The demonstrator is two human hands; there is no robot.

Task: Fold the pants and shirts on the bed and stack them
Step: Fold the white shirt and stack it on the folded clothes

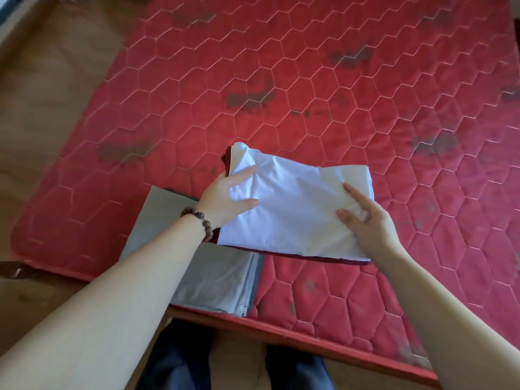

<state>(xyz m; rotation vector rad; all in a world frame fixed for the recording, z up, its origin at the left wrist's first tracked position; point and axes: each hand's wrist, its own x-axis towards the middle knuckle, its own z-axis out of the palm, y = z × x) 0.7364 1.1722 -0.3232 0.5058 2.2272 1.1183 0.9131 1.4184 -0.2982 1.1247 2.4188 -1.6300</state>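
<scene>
Both forearms reach over the bed: left hand pinches the folded white shirt's left edge, right hand rests flat, fingers relaxed; grey stack lies lower-left, nearer the left hand.

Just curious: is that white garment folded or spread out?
Folded: the white garment is a compact rectangle atop a dark red piece.
</scene>
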